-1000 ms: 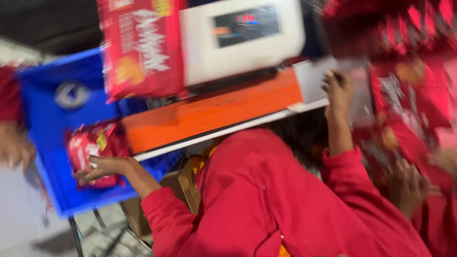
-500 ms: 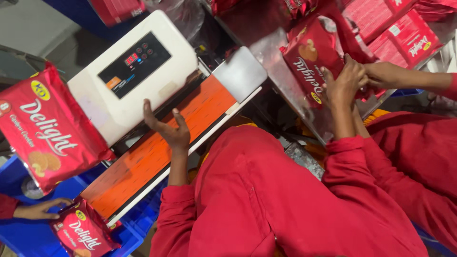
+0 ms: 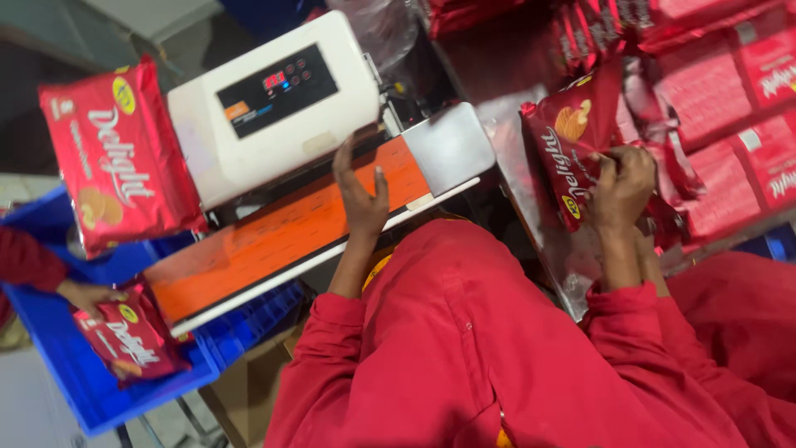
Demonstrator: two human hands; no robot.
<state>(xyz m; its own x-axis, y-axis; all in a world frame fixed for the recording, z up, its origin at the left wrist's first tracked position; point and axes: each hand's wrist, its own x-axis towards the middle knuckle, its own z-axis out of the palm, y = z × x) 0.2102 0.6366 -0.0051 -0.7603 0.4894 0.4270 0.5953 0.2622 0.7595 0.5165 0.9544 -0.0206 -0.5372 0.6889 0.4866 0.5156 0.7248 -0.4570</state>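
A steel table carries a white sealing machine and red biscuit packets.

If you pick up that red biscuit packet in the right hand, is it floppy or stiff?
Probably fairly stiff: the packet keeps a flat shape in the right hand. Its wrapper looks glossy, so maybe slippery. The end crinkles, so it likely bends there.

Wearer's clothing: red long-sleeved garment, plain woven cloth, loose fit with soft folds across the lap. Sleeves end in plain hemmed cuffs just below each wrist. Left hand bare, no glove, ring or watch visible. Right hand likewise bare. A small patch of yellow-orange shows at the garment's lower edge, beneath both hands; detail too small to tell.
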